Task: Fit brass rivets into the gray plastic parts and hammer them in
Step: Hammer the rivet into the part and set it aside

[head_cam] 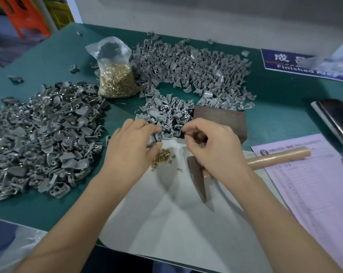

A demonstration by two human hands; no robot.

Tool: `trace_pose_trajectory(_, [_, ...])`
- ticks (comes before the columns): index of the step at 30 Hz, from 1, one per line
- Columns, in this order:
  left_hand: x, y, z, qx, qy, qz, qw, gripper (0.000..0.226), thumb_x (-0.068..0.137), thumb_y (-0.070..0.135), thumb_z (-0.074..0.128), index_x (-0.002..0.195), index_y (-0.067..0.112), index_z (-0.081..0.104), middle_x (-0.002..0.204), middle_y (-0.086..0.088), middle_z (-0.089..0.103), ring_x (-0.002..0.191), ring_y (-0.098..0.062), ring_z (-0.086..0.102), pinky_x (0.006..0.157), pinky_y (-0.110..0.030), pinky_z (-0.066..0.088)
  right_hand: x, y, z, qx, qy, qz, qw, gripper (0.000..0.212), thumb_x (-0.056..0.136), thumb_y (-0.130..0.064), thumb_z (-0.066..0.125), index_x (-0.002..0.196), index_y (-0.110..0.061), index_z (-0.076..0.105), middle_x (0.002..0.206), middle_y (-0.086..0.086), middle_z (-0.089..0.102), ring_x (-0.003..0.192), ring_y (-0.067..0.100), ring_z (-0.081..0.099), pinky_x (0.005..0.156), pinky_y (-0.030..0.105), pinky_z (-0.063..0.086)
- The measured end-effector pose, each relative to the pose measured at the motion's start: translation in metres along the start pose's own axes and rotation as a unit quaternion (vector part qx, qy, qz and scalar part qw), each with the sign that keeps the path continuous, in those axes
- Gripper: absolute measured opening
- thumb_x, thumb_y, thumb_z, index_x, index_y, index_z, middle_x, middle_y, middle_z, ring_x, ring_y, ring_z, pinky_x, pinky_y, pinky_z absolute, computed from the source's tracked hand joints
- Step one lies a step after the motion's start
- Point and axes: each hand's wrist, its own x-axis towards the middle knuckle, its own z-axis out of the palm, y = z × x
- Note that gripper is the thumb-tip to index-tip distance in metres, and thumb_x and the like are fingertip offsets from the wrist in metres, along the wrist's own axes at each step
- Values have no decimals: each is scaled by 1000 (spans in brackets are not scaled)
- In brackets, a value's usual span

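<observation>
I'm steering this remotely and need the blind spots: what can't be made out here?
Head view only:
- Right hand: fingertip pinch too small; it hides part of the hammer.
- Left hand: covers part of the loose rivets; its gray part barely shows.
- Sign: text hidden by blurred plastic.
- Phone: cut by right edge.

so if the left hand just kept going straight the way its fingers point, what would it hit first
Probably the small heap of gray parts right ahead of the left hand; its fingertips look to be already at the heap's near edge. Depth is unclear, so they may be touching. The bigger gray pile lies beyond.
</observation>
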Motion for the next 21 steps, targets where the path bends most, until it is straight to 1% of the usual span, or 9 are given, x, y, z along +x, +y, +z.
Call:
trace_pose_trajectory(2, [3,-1,-4,19,1,7,1000,33,92,40,70,124,32,67,114,10,63,108,-19,50,89,-40,45,2,3,-2,8,13,-9,1000,22,90,-17,69,104,-32,76,95,-19,71,86,5,64,77,39,57])
trace_pose_trajectory(4, [5,-1,-7,20,13,12,1000,28,89,42,72,115,32,69,109,11,65,104,-17,52,86,-39,45,4,7,-5,16,33,-8,999,20,92,-17,69,104,-30,77,99,-17,73,91,5,67,80,39,57])
trace_pose_trajectory(7, [7,2,-10,14,18,19,1000,16,89,40,72,103,32,70,100,12,62,100,-17,53,84,-38,44,7,13,-9,28,62,5,998,19,91,-19,68,102,-32,76,97,-18,74,89,6,68,79,40,58])
trace_pose_trajectory(10, [6,2,-11,6,10,26,1000,7,90,39,72,92,33,69,95,13,59,96,-16,51,82,-39,42,7,15,-11,35,73,7,997,17,91,-20,68,101,-32,75,91,-18,73,84,8,67,75,40,58])
trace_pose_trajectory(13, [4,-1,-9,4,10,20,1000,11,88,39,73,96,32,69,97,13,60,97,-17,54,82,-40,43,7,15,-11,36,74,4,997,16,90,-21,68,100,-32,74,89,-17,72,82,8,66,74,39,57])
trace_pose_trajectory(16, [4,2,-6,0,14,8,1000,22,88,42,72,105,32,62,101,12,60,101,-18,56,86,-41,45,6,13,-10,41,66,4,997,17,91,-19,68,100,-31,75,92,-17,73,85,6,67,76,40,58])
trace_pose_trajectory(18, [5,5,-3,0,15,1,1000,26,88,43,71,109,33,59,104,11,60,106,-19,54,88,-41,44,6,12,-10,38,59,1,998,18,91,-18,68,101,-31,75,95,-18,73,88,5,68,78,39,58])
trace_pose_trajectory(21, [8,10,1,6,19,4,1000,33,90,41,71,119,34,60,110,8,60,113,-21,52,92,-40,41,4,10,-9,30,49,-5,998,18,91,-18,68,102,-31,75,96,-19,73,90,4,68,79,38,57])
